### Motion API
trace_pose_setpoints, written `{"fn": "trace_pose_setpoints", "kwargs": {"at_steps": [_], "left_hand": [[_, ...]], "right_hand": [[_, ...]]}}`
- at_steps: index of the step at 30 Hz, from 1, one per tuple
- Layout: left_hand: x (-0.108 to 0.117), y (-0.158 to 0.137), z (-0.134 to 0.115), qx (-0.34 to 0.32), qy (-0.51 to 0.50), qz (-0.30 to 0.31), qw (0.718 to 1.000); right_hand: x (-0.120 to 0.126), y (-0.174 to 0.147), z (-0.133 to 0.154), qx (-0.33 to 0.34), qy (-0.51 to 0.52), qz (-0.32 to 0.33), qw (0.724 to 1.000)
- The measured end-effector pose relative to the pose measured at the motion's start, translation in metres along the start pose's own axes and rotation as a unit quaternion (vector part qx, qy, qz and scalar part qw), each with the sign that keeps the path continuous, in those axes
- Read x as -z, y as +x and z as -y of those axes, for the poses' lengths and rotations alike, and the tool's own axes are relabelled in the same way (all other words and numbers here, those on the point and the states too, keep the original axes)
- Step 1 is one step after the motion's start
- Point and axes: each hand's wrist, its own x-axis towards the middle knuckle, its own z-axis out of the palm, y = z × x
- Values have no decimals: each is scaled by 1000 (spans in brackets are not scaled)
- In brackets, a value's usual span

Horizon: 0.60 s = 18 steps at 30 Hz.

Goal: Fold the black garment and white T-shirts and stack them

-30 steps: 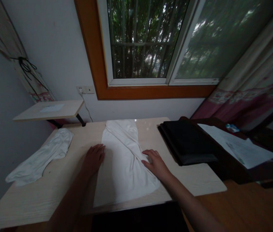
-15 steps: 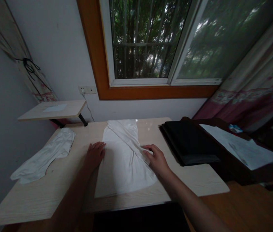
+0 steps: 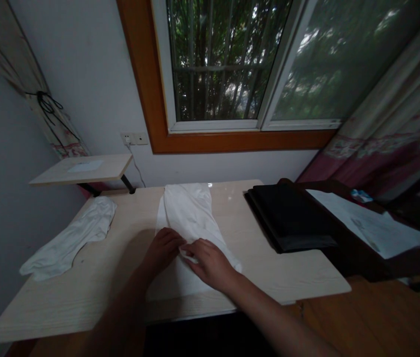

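Observation:
A white cloth [image 3: 191,210], maybe a garment, lies lengthwise across the middle of the table, with a layer folded over toward the left. My right hand [image 3: 210,263] is closed on a bunched bit of this cloth, pinched between thumb and fingers. Right beside it, my left hand [image 3: 163,250] rests on the cloth with its fingers curled and pressed together at the same gathered fold. Its fingertips almost meet those of the right hand, and its thumb is hidden.
A second crumpled white cloth [image 3: 72,240] lies on the table [image 3: 83,305] at left, near a small raised shelf [image 3: 109,171]. Flat black folders or cases [image 3: 287,215] lie on the right side. Beyond them, white paper [image 3: 373,225] rests on a dark surface. A window is behind.
My right hand has moved left, carrying the cloth's right edge over the middle. My left hand has shifted right from the cloth's left border to the gathered fold, and its fingers have curled.

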Motion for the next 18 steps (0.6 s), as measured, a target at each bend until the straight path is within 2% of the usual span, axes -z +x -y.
{"fn": "trace_pose_setpoints", "kwargs": {"at_steps": [6,10,14,18], "left_hand": [[18,-4,-2,29,-49,-86,995],[28,-11,-3,58,-74,-114,989],[34,-21,-5,129,-115,-131,976],[35,-39,-10,158,-173,-122,965]], "right_hand": [[4,-35,-16,-35,-112,-2,993],[14,-62,-33,-78,-172,0,982],[24,-84,-49,-112,-171,16,979],[31,-104,-59,-120,-146,9,982]]}}
